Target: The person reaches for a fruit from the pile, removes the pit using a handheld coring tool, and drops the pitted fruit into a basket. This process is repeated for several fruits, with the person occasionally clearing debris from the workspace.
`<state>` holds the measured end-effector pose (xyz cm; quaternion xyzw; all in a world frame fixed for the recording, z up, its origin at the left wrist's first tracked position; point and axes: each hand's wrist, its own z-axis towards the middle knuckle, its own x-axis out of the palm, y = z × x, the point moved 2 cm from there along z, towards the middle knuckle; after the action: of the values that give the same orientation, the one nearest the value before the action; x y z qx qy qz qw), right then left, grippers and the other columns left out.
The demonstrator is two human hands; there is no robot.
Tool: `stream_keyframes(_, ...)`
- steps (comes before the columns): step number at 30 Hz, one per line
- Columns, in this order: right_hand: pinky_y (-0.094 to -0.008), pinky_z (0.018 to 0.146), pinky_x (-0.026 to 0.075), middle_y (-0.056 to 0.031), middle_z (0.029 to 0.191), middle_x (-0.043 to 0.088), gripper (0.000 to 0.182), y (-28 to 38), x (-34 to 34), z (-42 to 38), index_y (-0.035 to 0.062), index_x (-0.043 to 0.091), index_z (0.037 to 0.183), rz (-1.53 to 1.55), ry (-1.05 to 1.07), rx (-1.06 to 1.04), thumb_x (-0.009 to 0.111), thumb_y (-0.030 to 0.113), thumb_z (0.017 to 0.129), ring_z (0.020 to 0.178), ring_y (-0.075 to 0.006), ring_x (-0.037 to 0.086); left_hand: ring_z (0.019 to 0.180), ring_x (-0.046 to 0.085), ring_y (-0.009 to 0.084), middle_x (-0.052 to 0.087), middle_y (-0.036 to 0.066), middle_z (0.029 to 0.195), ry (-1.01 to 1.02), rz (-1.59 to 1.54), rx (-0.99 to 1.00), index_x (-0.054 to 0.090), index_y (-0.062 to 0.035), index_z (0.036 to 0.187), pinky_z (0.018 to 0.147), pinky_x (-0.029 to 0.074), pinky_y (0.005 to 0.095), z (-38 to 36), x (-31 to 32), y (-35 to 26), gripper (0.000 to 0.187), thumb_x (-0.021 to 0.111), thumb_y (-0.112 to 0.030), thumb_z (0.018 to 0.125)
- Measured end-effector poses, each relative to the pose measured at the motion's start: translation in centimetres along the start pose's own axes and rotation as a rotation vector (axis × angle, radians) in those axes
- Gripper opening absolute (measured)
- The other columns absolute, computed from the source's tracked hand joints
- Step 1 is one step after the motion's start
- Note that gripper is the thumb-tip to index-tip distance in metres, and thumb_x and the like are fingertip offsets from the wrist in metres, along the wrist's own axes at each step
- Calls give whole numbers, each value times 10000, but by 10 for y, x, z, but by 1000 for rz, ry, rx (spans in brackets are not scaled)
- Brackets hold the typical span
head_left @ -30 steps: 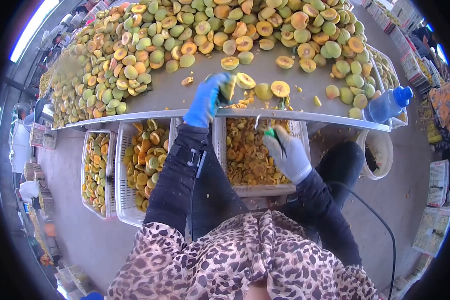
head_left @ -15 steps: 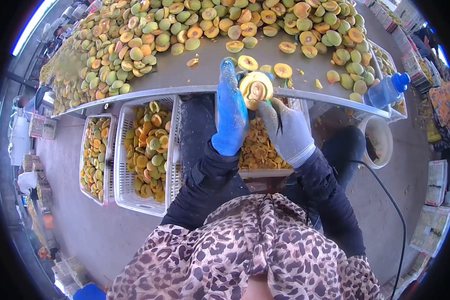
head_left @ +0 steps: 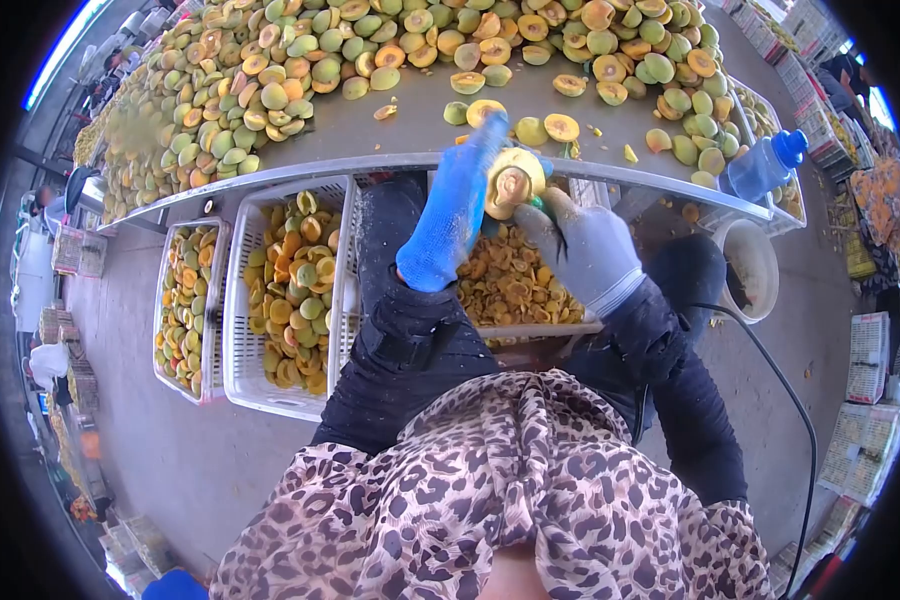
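Observation:
My left hand, in a blue glove, is raised beside a cut fruit half at the table's front edge. Its fingers point up and are blurred at the tips, so whether they grip the fruit is unclear. On the fruit's right side, my right hand, in a grey glove with dark fingertips, has its fingers curled in against it. Something small and green shows at those fingertips, mostly hidden. Several fruit halves lie on the table just beyond my hands.
Fruit halves are heaped across the table's back and left. White crates of fruit stand below at left, and a crate of brown pieces sits between my legs. A blue bottle, a white bucket and a black cable are at right.
My left hand has tilted and shifted left at the wrist, its fingers now leaning right over the fruit's edge. The fruit half has turned. My right hand has moved slightly right.

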<state>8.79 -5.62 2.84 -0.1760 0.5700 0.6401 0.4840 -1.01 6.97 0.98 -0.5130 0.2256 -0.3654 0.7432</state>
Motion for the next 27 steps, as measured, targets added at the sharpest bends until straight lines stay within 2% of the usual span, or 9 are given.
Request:
stream_keyframes(3, -459, 510, 455, -203, 590, 579, 337, -9, 5, -1, 12, 568, 875, -102, 74, -29, 526, 343, 920, 557, -377, 594, 976, 596, 181, 607, 133, 1103, 130, -78, -276, 347, -18, 1372, 765, 509, 269, -7, 0, -13, 600, 541, -367, 923)
stream_keyframes(5, -403, 501, 440, -211, 606, 567, 286, -11, 15, -6, 5, 577, 918, 343, -79, -15, 527, 287, 930, 547, -355, 590, 944, 619, 201, 613, 141, 1096, -65, -258, -432, 424, -28, 1322, 742, 512, 245, -13, 6, -14, 560, 502, -417, 928)
stream_keyframes(8, -354, 508, 416, -212, 628, 560, 247, -5, 5, -15, 0, 592, 923, 599, 19, 214, 520, 236, 939, 543, -299, 585, 924, 635, 263, 615, 160, 1101, -267, -733, -466, 495, -10, 1252, 717, 525, 292, -10, 0, 15, 518, 431, -409, 927)
stream_keyframes(12, -333, 525, 405, -199, 628, 553, 256, -14, 16, -21, -19, 601, 890, 607, 61, 260, 518, 217, 943, 530, -240, 541, 949, 610, 380, 606, 207, 1090, -274, -989, -396, 516, 74, 1183, 836, 500, 477, -11, 5, 18, 531, 399, -330, 859)
stream_keyframes(15, -338, 519, 401, -186, 615, 544, 278, -12, 16, -20, -33, 600, 881, 675, 25, 202, 512, 221, 947, 511, -216, 492, 979, 596, 392, 602, 216, 1086, -217, -1101, -390, 521, 81, 1175, 850, 489, 497, -12, 18, -3, 516, 443, -313, 852)
stream_keyframes(19, -343, 519, 404, -189, 618, 554, 294, -5, 13, -22, -40, 598, 876, 684, 78, 257, 513, 232, 949, 515, -229, 514, 963, 604, 342, 604, 182, 1057, -87, -1140, -347, 553, 52, 1094, 876, 502, 433, -15, 22, -5, 383, 438, -257, 899)
stream_keyframes(21, -346, 518, 404, -194, 620, 560, 298, -3, 11, -24, -39, 598, 876, 703, 49, 217, 514, 238, 949, 519, -242, 534, 913, 608, 348, 627, 179, 972, -211, -1080, -377, 575, 35, 1043, 833, 498, 490, -17, 26, 4, 468, 479, -403, 909)
stream_keyframes(25, -364, 541, 432, -220, 658, 586, 336, -4, 11, -25, -39, 607, 891, 464, 64, 115, 516, 279, 947, 581, -317, 596, 827, 623, 301, 633, 146, 887, -241, -1018, -430, 581, 4, 972, 792, 519, 436, -17, 32, -2, 441, 423, -408, 955)
stream_keyframes(27, -369, 552, 441, -228, 671, 592, 354, -6, 9, -26, -41, 611, 896, 358, 57, 59, 513, 295, 947, 606, -339, 606, 762, 632, 271, 633, 128, 841, -157, -787, -272, 584, -8, 945, 731, 532, 386, -18, 32, -9, 374, 399, -332, 980)
